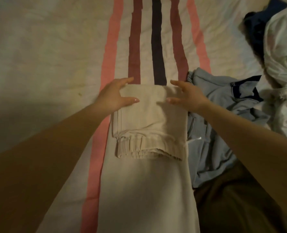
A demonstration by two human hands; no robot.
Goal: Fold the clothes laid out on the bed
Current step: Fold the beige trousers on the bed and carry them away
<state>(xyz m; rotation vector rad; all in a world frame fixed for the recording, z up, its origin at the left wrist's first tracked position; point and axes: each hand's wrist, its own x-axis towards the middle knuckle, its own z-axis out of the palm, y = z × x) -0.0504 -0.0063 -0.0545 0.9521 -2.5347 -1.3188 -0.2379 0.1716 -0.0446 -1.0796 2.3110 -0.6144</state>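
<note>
The beige trousers (147, 174) are laid lengthwise along the bed (55, 56), running straight away from the person, the cuffed end doubled back on top. At the far fold, the left hand (113, 96) and right hand (188, 96) are set at its two corners, fingers spread and apart, equally near.

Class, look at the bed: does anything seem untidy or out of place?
Yes. Beside the neatly folded beige trousers, a blue garment lies crumpled at the right, and a white one is heaped further right. Neither is folded.
</note>
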